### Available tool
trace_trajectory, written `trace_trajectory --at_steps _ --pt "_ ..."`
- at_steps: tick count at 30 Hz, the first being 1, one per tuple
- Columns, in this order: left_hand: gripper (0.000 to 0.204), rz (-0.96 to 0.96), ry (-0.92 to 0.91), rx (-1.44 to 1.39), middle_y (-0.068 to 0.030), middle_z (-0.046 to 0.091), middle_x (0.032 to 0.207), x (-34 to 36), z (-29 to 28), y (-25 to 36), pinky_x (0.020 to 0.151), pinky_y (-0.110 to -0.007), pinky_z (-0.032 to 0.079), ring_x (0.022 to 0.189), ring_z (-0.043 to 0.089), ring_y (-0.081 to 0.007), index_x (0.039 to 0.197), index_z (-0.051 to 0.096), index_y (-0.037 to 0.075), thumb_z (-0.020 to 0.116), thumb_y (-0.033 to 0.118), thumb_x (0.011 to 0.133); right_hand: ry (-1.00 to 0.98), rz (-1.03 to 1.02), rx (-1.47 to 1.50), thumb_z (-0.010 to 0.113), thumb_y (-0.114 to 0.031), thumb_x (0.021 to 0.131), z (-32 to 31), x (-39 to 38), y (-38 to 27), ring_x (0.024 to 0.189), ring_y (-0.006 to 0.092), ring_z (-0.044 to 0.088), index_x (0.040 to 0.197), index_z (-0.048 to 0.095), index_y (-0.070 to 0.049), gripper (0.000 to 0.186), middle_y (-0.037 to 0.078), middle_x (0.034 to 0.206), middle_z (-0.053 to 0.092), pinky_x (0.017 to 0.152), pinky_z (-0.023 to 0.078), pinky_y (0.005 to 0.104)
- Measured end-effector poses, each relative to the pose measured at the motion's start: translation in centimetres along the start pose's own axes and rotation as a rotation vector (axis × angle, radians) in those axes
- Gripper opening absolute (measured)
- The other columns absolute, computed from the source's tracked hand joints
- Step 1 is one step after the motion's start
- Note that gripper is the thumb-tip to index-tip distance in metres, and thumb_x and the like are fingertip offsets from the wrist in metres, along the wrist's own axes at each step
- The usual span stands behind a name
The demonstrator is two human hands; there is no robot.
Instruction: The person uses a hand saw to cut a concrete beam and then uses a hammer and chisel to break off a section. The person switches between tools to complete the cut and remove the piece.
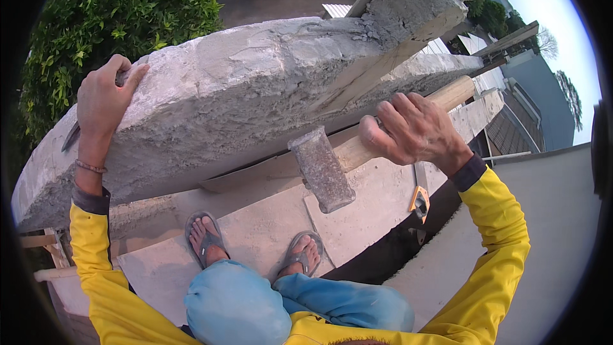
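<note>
The hammer (pixel 322 169) is grasped in the right hand (pixel 415 129) above the boards (pixel 250 243), by the near edge of the wall (pixel 242 67); the left hand (pixel 102 99) is curled at its far edge, any hold unclear; wall raised, surfaces seemingly left rough

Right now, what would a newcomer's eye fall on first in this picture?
First, probably, the heavy-looking hammer near the centre, its wooden handle in the person's right grip. Next come the rough grey wall stretching across the view, with the left grip at its top edge, and the bright yellow sleeves at both sides.
</note>
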State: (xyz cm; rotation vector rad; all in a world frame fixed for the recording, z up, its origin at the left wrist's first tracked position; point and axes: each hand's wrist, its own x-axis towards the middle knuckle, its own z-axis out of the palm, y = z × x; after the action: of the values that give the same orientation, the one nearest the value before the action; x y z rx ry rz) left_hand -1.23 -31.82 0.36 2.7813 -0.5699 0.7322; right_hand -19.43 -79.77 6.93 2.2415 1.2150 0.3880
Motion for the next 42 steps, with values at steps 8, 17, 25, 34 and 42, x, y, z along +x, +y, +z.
trace_trajectory --at_steps 8,17,25,34,42 --pt "0.04 -0.026 0.011 0.0 -0.0092 0.067 0.068 -0.2 0.1 0.0 0.059 -0.041 0.051 0.063 0.068 -0.0294 0.091 0.067 0.01 0.072 0.049 0.1 -0.004 0.364 0.073 0.062 -0.048 0.107 -1.0 9.0 7.6 0.05 0.0167 0.061 0.116 0.056 -0.008 0.041 0.003 0.067 0.059 0.045 0.053 0.0349" --pt "0.038 -0.107 -0.011 -0.045 -0.0087 0.07 0.071 -0.6 0.5 -0.3 0.061 -0.041 0.055 0.066 0.072 -0.0297 0.093 0.068 0.011 0.07 0.049 0.101 -0.187 -0.043 -0.006 0.065 -0.028 0.105 -4.3 10.5 5.3 0.054 0.0149 0.062 0.102 0.053 -0.012 0.021 0.001 0.068 0.054 0.047 0.053 0.0298" --pt "0.037 -0.123 -0.04 -0.011 -0.0095 0.068 0.069 -0.3 0.2 0.1 0.06 -0.042 0.054 0.066 0.071 -0.0297 0.092 0.066 0.011 0.071 0.047 0.101 -0.617 0.644 0.097 0.072 -0.04 0.101 -6.1 8.8 4.5 0.062 0.0248 0.069 0.113 0.056 -0.008 0.038 0.01 0.081 0.065 0.055 0.059 0.037" --pt "0.034 -0.1 -0.004 -0.056 -0.0122 0.069 0.072 -0.6 0.4 -0.4 0.062 -0.044 0.055 0.068 0.071 -0.0328 0.092 0.065 0.009 0.068 0.04 0.104 -0.215 0.194 0.165 0.067 -0.022 0.099 -4.0 14.7 -3.3 0.061 0.0179 0.066 0.107 0.054 -0.007 0.022 0.006 0.076 0.056 0.043 0.051 0.0353" --pt "0.032 -0.104 -0.032 -0.066 -0.0124 0.07 0.074 -0.7 0.5 -0.7 0.064 -0.046 0.057 0.072 0.073 -0.0334 0.09 0.063 0.008 0.065 0.037 0.105 -0.392 0.959 0.195 0.06 -0.035 0.11 -3.4 10.6 3.8 0.062 0.0296 0.071 0.106 0.054 -0.002 0.033 0.017 0.069 0.066 0.054 0.053 0.0458"
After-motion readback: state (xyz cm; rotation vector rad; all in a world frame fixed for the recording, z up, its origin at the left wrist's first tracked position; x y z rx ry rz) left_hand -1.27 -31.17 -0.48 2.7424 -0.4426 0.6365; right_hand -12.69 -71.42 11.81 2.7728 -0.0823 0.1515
